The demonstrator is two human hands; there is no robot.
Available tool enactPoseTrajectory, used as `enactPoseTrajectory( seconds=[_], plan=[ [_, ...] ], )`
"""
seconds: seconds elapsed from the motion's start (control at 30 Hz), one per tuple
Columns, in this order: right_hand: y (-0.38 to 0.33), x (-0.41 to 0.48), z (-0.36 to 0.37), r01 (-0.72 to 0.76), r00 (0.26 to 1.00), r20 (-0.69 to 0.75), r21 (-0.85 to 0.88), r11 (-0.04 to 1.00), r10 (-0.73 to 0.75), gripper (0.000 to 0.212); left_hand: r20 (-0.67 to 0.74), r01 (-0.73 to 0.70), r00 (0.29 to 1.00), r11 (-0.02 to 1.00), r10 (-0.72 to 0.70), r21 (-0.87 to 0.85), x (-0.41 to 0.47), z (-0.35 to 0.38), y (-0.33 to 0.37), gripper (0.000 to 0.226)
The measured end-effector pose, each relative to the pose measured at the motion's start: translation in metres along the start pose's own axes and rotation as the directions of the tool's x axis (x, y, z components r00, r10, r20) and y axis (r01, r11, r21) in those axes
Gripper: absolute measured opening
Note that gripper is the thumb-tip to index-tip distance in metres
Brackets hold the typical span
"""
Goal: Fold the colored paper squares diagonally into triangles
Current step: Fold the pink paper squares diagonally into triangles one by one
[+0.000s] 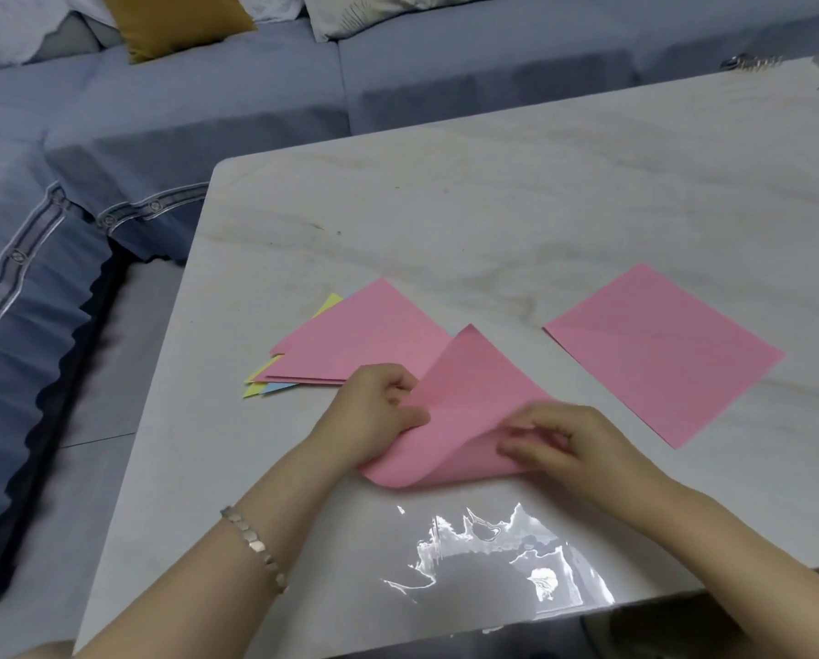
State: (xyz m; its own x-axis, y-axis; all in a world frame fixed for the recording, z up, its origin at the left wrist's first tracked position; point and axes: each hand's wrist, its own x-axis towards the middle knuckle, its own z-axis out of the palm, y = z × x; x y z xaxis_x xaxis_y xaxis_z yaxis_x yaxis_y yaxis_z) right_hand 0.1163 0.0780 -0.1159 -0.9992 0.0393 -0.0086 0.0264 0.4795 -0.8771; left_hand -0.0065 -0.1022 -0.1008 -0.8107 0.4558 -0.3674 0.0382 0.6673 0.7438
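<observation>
Seen from the head camera, the pink sheet (469, 401) lay close to the near edge of the surface (493, 206), doubled over with its bend rounded and not yet creased. The left hand (379, 411) kept its grip pinched on the sheet's left side, apparently to steady it. The right hand (569, 444) had its grip closed on the layers at the right, probably to match the corners. Folded triangles (364, 340) were piled toward the left edge, and a flat pink square (659, 354) waited toward the right edge.
</observation>
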Motion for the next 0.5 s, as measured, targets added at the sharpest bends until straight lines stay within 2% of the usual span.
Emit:
enactPoseTrajectory(
  seconds=[0.13, 0.27, 0.33, 0.43, 0.5],
  plan=[
    [-0.001, 0.010, -0.003, -0.019, 0.984, -0.177, -0.056, 0.998, 0.008, 0.010, 0.074, -0.135, 0.988, 0.991, 0.135, -0.011, -0.017, 0.000, -0.001, 0.027],
    [-0.015, 0.016, -0.005, -0.074, 0.976, -0.202, 0.067, 0.995, 0.086, 0.021, 0.210, -0.108, 0.971, 0.993, 0.114, -0.040, -0.034, -0.003, -0.004, 0.020],
    [-0.019, 0.017, -0.002, -0.094, 0.971, -0.209, 0.106, 0.990, 0.114, 0.019, 0.191, -0.079, 0.978, 0.996, 0.085, -0.037, -0.038, -0.005, -0.002, 0.015],
    [-0.027, 0.016, 0.003, -0.104, 0.962, -0.236, 0.141, 0.985, 0.135, 0.020, 0.086, -0.080, 0.993, 0.996, 0.083, -0.042, -0.042, -0.009, 0.007, 0.032],
    [-0.033, 0.017, 0.005, -0.095, 0.957, -0.254, 0.179, 0.979, 0.140, 0.020, 0.039, -0.113, 0.992, 0.989, 0.117, -0.096, -0.046, -0.008, 0.017, 0.021]
  ],
)
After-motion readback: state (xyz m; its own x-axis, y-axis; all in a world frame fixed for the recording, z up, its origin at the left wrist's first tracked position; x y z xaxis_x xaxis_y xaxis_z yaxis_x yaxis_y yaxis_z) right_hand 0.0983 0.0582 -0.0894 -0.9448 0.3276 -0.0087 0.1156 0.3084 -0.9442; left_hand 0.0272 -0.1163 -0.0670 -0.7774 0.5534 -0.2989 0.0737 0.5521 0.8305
